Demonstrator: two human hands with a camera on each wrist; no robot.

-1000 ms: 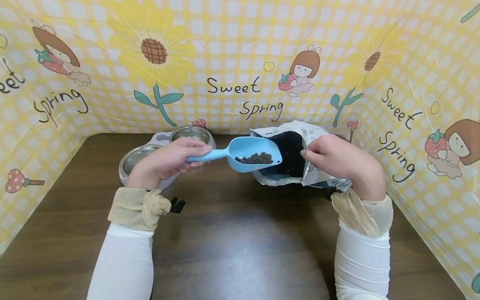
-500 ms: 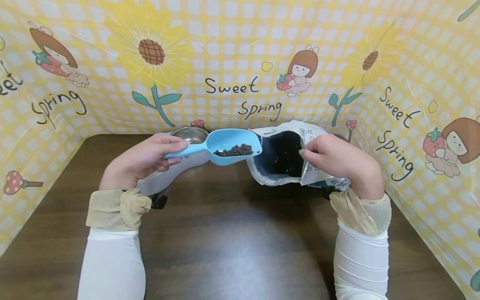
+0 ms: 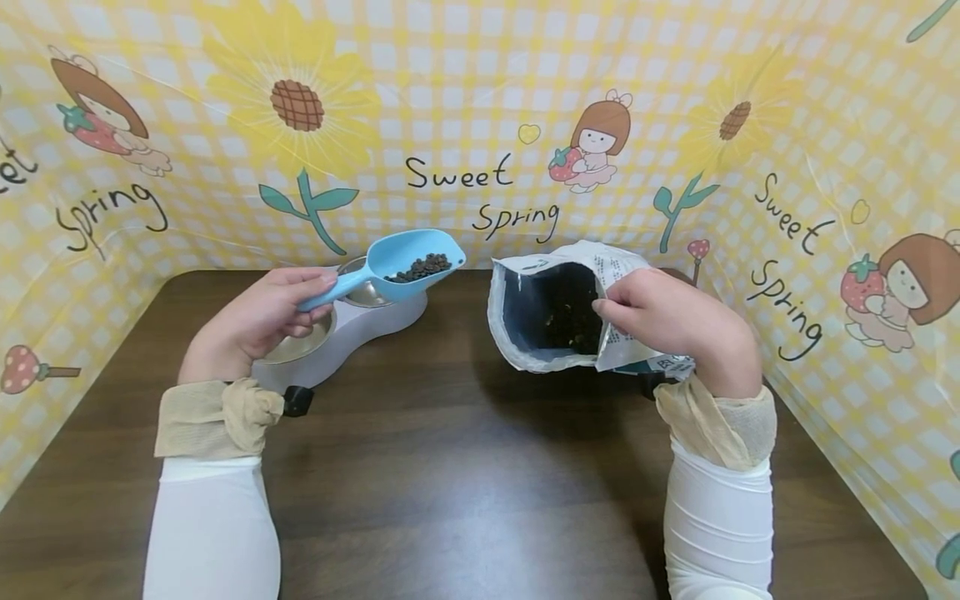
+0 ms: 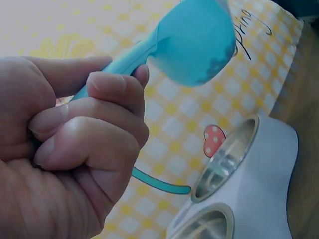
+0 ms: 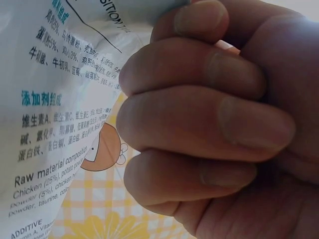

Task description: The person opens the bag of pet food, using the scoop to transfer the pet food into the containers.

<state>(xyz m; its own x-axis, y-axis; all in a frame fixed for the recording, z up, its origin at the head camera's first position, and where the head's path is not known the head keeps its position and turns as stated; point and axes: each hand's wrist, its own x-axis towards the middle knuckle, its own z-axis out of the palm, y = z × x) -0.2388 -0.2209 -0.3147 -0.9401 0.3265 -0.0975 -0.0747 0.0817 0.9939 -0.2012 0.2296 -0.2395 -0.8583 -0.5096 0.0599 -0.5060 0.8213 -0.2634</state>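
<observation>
My left hand (image 3: 262, 317) grips the handle of a light blue scoop (image 3: 401, 250), its fingers curled round it in the left wrist view. Dark brown kibble (image 3: 426, 267) lies in the scoop, which is held over the back bowl of a double pet bowl stand. That stand (image 3: 382, 323) is white with two steel bowls (image 4: 224, 159). On the right, my right hand (image 3: 667, 321) pinches the edge of an open pet food bag (image 3: 517, 354). The bag lies with its mouth toward the left, and dark kibble shows inside. Printed ingredient text covers the bag's side (image 5: 45, 149).
A dark wooden table (image 3: 450, 467) lies under everything. Yellow checked cloth (image 3: 450, 100) with printed flowers and figures walls the back and both sides. A black strap end (image 3: 297, 401) hangs from the left wrist.
My left hand has moved left with the loaded scoop, from the bag's mouth to over the back bowl. My right hand keeps its pinch on the bag, which has hardly moved.
</observation>
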